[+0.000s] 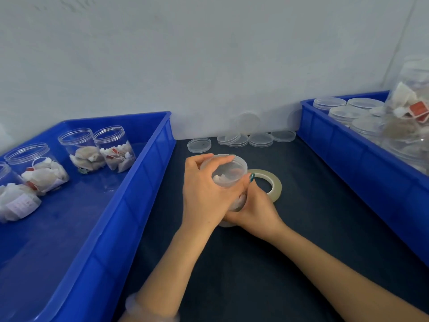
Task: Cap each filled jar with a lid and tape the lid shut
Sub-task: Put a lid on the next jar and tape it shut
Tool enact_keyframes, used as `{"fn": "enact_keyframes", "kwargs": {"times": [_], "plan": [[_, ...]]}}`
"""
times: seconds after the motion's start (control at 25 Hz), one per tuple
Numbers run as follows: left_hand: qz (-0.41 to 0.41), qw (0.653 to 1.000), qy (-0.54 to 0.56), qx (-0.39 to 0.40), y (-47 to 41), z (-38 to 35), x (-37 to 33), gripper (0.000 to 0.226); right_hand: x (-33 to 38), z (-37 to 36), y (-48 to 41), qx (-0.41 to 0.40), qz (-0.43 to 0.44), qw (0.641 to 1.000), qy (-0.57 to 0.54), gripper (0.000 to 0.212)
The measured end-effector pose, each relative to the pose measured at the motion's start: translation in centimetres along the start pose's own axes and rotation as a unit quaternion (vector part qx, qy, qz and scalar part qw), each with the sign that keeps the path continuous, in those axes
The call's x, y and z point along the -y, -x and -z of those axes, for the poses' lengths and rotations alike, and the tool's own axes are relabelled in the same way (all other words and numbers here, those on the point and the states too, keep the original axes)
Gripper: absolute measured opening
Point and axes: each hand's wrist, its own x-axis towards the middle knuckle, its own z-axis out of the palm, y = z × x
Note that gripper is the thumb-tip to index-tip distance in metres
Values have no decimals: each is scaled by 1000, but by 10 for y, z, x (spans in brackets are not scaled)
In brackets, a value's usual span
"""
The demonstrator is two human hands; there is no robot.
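We are at a small packing bench, the kind found in a workshop or stockroom rather than a home. We see two blue plastic crates: the left bin [130, 205] holds open jars [109, 145] part-filled with tea bags [120, 159], and the right bin [348, 163] holds capped jars [343, 112] set close together. Between them we see a dark table [301, 228] with loose lids [261, 139] in a row by a bare pale wall [209, 54], and a roll of tape [276, 184].
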Motion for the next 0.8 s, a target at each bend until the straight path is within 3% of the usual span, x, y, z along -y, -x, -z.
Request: {"fn": "enact_keyframes", "kwargs": {"times": [0.2,0.32,0.48,0.6,0.68,0.76,0.8], "plan": [[43,999,-9,8,-3,8,2,55,9,-10,6,-50,21,998,25,67],[90,995,39,23,-6,13,4,56,16,-12,11,-105,28,984,138,93],[130,986,97,48,-9,13,9,81,21,-6,10,-152,46,940,301,99],[128,982,118,70,-8,11,8,61,18,-1,9,-169,74,913,363,95],[120,976,157,92,-8,16,8,45,19,7,8,-116,60,950,284,89],[100,964,209,133,-9,26,8,48,24,17,4,-9,11,994,107,81],[90,956,236,151,-10,30,9,50,25,21,2,47,-14,999,6,76]]}}
